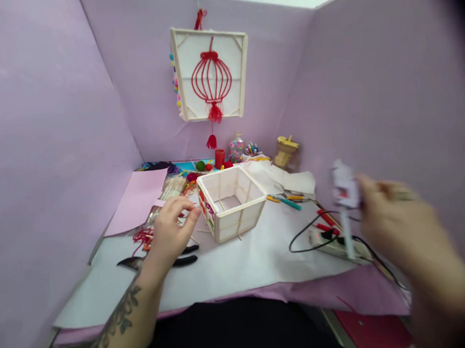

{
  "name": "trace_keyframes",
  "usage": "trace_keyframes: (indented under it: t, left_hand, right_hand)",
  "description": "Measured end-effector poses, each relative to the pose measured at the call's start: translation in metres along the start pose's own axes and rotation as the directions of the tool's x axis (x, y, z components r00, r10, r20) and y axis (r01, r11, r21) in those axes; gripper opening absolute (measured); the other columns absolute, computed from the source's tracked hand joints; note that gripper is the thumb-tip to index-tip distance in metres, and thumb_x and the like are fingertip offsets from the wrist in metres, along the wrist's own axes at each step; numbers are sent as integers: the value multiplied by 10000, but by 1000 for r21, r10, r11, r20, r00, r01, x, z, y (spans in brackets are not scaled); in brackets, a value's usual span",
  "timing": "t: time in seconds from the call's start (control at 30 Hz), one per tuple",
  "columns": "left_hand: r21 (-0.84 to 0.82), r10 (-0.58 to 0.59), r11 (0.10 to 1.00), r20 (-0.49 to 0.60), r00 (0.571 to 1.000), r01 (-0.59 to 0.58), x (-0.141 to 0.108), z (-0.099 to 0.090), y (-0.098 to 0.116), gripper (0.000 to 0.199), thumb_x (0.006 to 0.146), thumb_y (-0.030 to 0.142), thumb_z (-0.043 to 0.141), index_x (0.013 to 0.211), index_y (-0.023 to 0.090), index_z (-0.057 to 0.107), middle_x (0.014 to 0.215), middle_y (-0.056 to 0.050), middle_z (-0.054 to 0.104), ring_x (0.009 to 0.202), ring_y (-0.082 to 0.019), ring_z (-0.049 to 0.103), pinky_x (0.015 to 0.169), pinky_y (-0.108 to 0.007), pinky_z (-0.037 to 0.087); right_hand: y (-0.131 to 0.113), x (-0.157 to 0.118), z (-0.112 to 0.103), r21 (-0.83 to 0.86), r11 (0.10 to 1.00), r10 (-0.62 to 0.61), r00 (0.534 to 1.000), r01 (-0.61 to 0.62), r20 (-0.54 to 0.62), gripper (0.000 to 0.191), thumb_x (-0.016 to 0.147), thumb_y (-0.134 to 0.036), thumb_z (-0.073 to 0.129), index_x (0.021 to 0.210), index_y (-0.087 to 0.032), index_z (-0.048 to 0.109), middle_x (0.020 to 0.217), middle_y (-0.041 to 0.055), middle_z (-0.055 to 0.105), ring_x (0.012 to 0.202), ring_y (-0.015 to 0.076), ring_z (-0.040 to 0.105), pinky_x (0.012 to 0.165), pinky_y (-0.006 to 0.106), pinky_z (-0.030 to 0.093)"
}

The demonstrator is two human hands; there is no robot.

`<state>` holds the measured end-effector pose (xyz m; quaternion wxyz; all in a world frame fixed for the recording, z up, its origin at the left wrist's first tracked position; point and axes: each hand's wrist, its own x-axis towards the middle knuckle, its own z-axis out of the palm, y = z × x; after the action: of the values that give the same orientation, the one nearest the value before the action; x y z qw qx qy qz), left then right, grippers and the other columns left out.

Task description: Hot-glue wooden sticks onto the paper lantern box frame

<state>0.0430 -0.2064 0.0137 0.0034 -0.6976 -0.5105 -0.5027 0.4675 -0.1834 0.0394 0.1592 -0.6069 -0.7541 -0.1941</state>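
Observation:
A white box frame (240, 222) with pale wooden edges and an open top stands on the table, bright decoration on its left face. Just left of it is my left hand (175, 226), thumb and fingertips curled together in a pinch. Whatever they may hold is too small to make out. Over at the right, my right hand (396, 219) is smeared by motion. It grips a white object (345, 185) with a red patch and a long pale strip or stick hanging below; its kind is blurred. Black-handled pliers or cutters (185, 261) lie below my left wrist.
A power strip (327, 244) with a black cable and red-handled tools (328, 219) lie at right. Behind stand a red roll (219, 159) and a jar of pompoms (236, 148). A finished-looking lantern (183, 74) hangs above. Pink paper (139, 198) lies left.

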Motion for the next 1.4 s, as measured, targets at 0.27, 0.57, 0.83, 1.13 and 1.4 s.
trace_keyframes:
  t: [0.27, 0.57, 0.83, 1.13, 1.4]
  left_hand:
    - [47, -11, 999, -109, 994, 16, -9, 20, -36, 176, 909, 279, 572, 760, 191, 606, 813, -31, 627, 743, -150, 578, 653, -262, 477]
    - [72, 7, 997, -9, 1000, -6, -16, 29, -47, 183, 909, 312, 570, 775, 198, 621, 824, -38, 643, 824, -185, 610, 761, -315, 496]
    - [120, 22, 992, 2, 1000, -22, -19, 32, -65, 186, 914, 330, 573, 785, 204, 621, 829, -44, 651, 830, -201, 615, 756, -325, 500]
    - [151, 29, 988, 18, 999, -32, -19, 33, -70, 186, 913, 328, 577, 781, 206, 624, 829, -47, 652, 810, -193, 613, 724, -313, 503]
    - [155, 32, 987, 51, 998, -40, -18, 33, -67, 214, 920, 349, 551, 762, 216, 607, 794, -41, 652, 822, -203, 617, 766, -340, 502]
  right_hand:
    - [-73, 30, 127, 121, 987, 78, 970, -108, 230, 401, 876, -80, 461, 1259, -68, 581, 1116, 258, 614, 994, 317, 605, 743, 408, 482]
    - [-86, 30, 127, 471, 876, 75, 994, -107, 85, 351, 901, -201, 482, 1218, -130, 615, 1173, 175, 583, 1111, 283, 563, 935, 454, 464]
    - [-121, 37, 105, 682, 731, 56, 996, 11, -76, 149, 904, -301, 535, 861, -193, 629, 932, 79, 601, 933, 235, 578, 863, 401, 474]
    - [-116, 28, 100, 729, 683, 82, 988, 38, -129, 121, 904, -246, 507, 843, -197, 600, 884, 67, 617, 876, 217, 573, 805, 368, 471]
    - [-121, 31, 106, 725, 688, 74, 990, 38, -121, 135, 895, -236, 482, 775, -206, 536, 800, 47, 587, 812, 209, 558, 755, 341, 453]
